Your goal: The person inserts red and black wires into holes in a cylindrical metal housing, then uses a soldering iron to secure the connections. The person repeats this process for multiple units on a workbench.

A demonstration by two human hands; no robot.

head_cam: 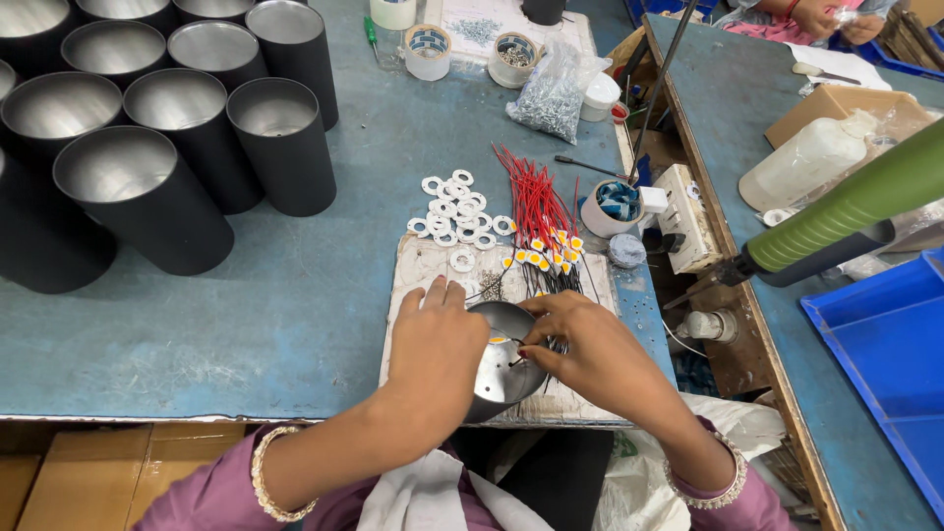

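Blue-painted and scuffed, the worktop [295, 295] fills most of my view, and I take the pale mat [433, 265] at its near edge as my landmark. On the near half of that mat lies a black metal cylinder [501, 369], tipped on its side so its open mouth and silvery inside face right and slightly toward me; its long axis runs roughly left to right across the mat.

My left hand [438, 354] is wrapped over the closed left end of the cylinder, fingers curled on its wall, steadying it. My right hand [580, 344] sits at the open mouth, fingertips pinched together on a small yellow-tipped part [499, 340] with thin dark leads just inside the rim. I judge the right hand is the working one, since the opening faces it and the left only braces.

At the far edge of the mat a bundle of red wires [536, 197] with yellow-and-white ends fans out, nearer my right hand than my left. Just left of the wires, white rings [457, 206] are scattered across the mat's far edge and the bare worktop beyond. Well to the left of the mat stand many upright black cylinders [147, 128], mouths up. Right of the mat a small white tub [610, 206] holds blue pieces. A green-handled tool [846, 211] hangs further right.
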